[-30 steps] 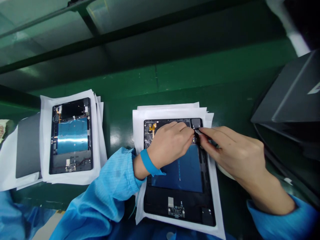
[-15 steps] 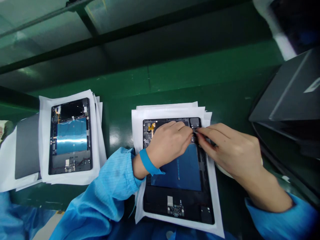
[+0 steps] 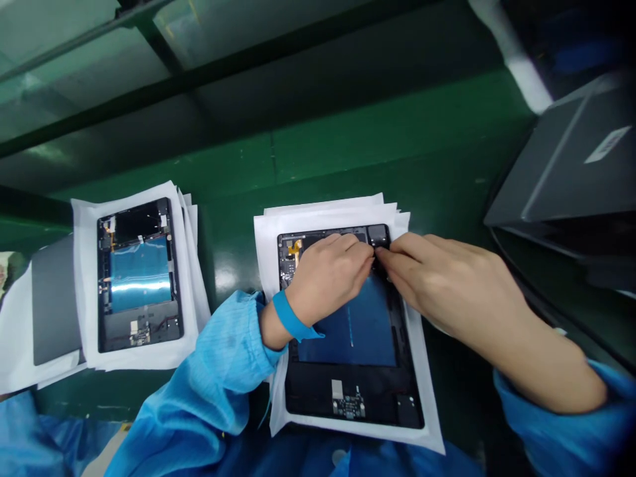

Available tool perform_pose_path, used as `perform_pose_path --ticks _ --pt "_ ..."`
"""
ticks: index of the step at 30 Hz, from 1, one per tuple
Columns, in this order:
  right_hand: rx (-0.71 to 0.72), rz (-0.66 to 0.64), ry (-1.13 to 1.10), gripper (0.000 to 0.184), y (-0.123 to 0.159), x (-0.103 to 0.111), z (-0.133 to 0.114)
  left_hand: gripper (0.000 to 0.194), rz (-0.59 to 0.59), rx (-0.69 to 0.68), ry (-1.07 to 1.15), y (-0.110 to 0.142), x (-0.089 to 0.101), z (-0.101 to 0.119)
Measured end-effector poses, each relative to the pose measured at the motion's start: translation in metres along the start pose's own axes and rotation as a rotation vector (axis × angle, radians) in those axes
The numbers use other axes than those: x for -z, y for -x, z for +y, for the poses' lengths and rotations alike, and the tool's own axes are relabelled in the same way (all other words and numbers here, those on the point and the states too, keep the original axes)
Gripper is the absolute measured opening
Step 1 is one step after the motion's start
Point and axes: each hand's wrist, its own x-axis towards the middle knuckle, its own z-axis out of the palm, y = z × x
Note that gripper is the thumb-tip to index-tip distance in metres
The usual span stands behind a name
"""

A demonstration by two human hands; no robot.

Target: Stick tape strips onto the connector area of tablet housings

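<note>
An opened tablet (image 3: 348, 391) with a blue battery lies back-up on a stack of white sheets (image 3: 265, 232) in front of me. My left hand (image 3: 330, 278), with a blue wrist strap, rests curled on the tablet's upper part. My right hand (image 3: 442, 281) comes in from the right. Its fingertips are pinched together and meet the left fingertips near the tablet's top right corner. Whatever sits between the fingertips is too small to name.
A second opened tablet (image 3: 136, 278) lies on another stack of white sheets at the left, with a grey cover (image 3: 52, 305) beside it. A dark grey box (image 3: 571, 165) stands at the right. The bench top (image 3: 348, 152) is green.
Both hands have edged left and up the tablet, fingertips still together. The small pale piece seen at the right fingertips earlier no longer shows. The view has shifted a little.
</note>
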Motion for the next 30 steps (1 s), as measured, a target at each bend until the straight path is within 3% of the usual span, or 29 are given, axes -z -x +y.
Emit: perform_pose_path --ticks 3,9,14,20,25,30 --pt "-0.019 0.009 0.025 0.021 0.005 -0.002 -0.003 0.023 0.029 0.012 0.013 0.000 -0.001 -0.002" --pt "-0.094 0.020 -0.161 0.042 0.030 -0.017 -0.001 0.012 0.051 0.085 0.105 -0.004 0.006 -0.002" --pt "-0.215 0.255 -0.266 0.039 0.072 0.002 0.006 0.014 -0.002 0.197 0.101 -0.012 0.013 0.004" --pt "-0.400 0.377 -0.062 0.027 0.145 0.031 0.015 0.019 -0.093 0.278 0.033 -0.021 0.015 0.009" --pt "-0.588 0.478 0.186 0.021 0.186 0.022 0.034 0.021 -0.102 0.340 -0.017 -0.027 0.018 0.013" --pt "-0.734 0.473 0.428 0.036 0.207 0.012 0.058 0.024 -0.117 0.392 -0.070 -0.034 0.017 0.012"
